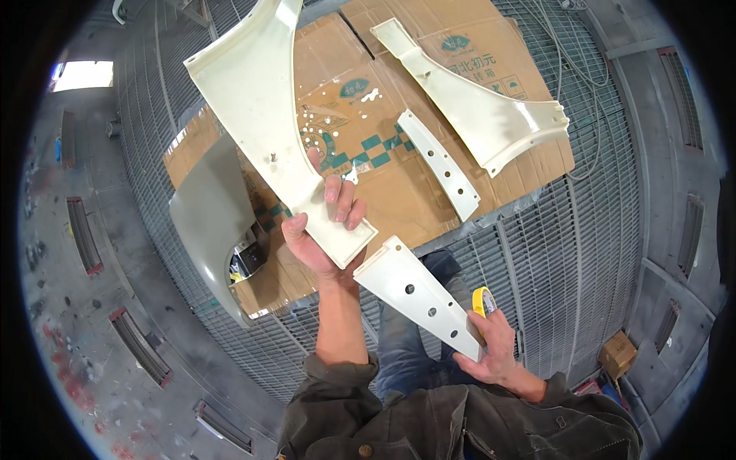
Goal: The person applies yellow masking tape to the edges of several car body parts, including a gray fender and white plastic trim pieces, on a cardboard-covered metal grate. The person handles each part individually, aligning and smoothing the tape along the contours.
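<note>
In my left hand is the narrow lower end of a large off-white fender panel, with my fingers wrapped over its edge. My right hand grips the thin end of a tapered white strip panel with several round holes. A yellow roll of tape is at that same hand, beside the strip's edge. The strip's wide end comes close to the fender panel's end; whether they touch I cannot tell. A similar holed strip and another off-white fender panel lie on the cardboard.
A grey curved panel rests at the left side of the cardboard. White splashes mark the cardboard's middle. Beneath is a metal grate floor, with a hose at the far right. A small brown box stands to the right.
</note>
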`<state>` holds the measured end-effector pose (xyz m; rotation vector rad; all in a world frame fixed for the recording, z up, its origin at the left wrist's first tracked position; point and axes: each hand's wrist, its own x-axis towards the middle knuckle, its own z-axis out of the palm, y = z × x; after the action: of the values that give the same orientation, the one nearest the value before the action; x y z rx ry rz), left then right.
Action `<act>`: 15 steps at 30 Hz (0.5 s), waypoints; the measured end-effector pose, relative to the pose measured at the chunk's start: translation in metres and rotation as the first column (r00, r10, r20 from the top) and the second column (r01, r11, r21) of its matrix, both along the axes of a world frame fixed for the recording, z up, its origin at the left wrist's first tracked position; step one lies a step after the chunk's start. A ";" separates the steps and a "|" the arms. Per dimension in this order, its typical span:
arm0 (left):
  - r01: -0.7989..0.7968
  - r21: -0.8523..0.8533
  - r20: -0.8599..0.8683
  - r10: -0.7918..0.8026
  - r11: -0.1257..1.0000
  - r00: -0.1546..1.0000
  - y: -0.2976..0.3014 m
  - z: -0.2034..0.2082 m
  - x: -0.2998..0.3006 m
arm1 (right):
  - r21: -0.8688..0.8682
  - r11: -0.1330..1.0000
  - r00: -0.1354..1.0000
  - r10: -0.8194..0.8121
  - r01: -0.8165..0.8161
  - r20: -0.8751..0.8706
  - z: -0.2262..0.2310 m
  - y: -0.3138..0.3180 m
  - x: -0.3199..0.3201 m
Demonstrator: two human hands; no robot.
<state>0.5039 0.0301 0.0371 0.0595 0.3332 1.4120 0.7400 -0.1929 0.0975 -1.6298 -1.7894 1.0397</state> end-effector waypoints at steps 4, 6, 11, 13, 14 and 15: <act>0.007 0.009 -0.022 -0.007 1.000 1.000 0.000 0.003 0.000 | -0.327 0.945 0.937 -0.138 0.028 -0.320 -0.003 -0.006 0.007; 0.005 0.001 -0.022 -0.005 1.000 1.000 0.000 0.004 0.000 | -0.710 0.696 0.587 -0.533 -0.105 -0.609 -0.009 -0.020 0.012; -0.001 -0.033 -0.012 0.001 0.999 1.000 -0.001 0.003 0.004 | -0.811 0.521 0.158 -0.807 -0.266 -0.570 -0.016 -0.024 0.011; -0.001 -0.030 -0.009 0.001 1.000 1.000 -0.002 0.006 0.006 | -0.780 0.496 0.115 -0.812 -0.383 -0.572 -0.016 -0.022 0.014; -0.001 -0.028 -0.007 0.001 1.000 1.000 -0.002 0.006 0.007 | -0.758 0.481 0.093 -0.815 -0.440 -0.572 -0.016 -0.022 0.015; -0.001 -0.029 0.005 0.001 1.000 1.000 -0.002 0.006 0.008 | -0.799 0.421 0.131 -0.846 -0.430 -0.516 -0.014 -0.023 0.014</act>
<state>0.5123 0.0279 0.0426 0.0320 0.3494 1.4074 0.7537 -0.2157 0.0831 -0.8959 0.2536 2.2991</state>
